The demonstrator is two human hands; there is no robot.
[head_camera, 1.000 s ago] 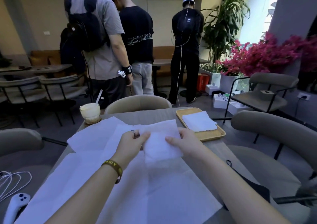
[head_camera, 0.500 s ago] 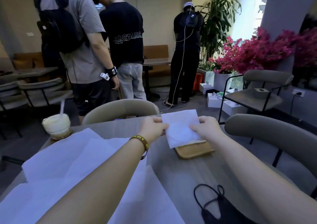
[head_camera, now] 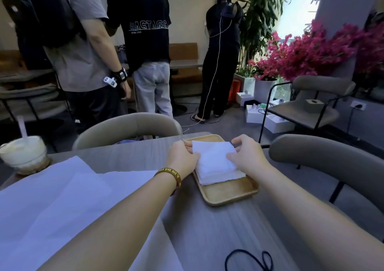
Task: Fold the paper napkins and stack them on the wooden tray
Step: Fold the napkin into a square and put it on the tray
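The wooden tray [head_camera: 229, 195] sat at the far right of the table [head_camera: 207, 235], close to its right edge; on the tray's far half lay a lower napkin [head_camera: 225, 176], already folded, and the folded napkin [head_camera: 213, 159] rested on top of it, roughly squared to it. The left hand [head_camera: 182, 159] gripped that top napkin at its left edge, fingers curled around the border; the right hand [head_camera: 247, 156] held its right side, thumb down on the paper and the fingers bent over the far right corner, so both grips were narrow and closed on the same sheet. Unfolded napkins [head_camera: 62, 200] overlapped along the table's left side, reaching the near edge; a drink cup [head_camera: 24, 155] with a straw stood at the far left corner; a black cord [head_camera: 249, 259] looped by the near edge.
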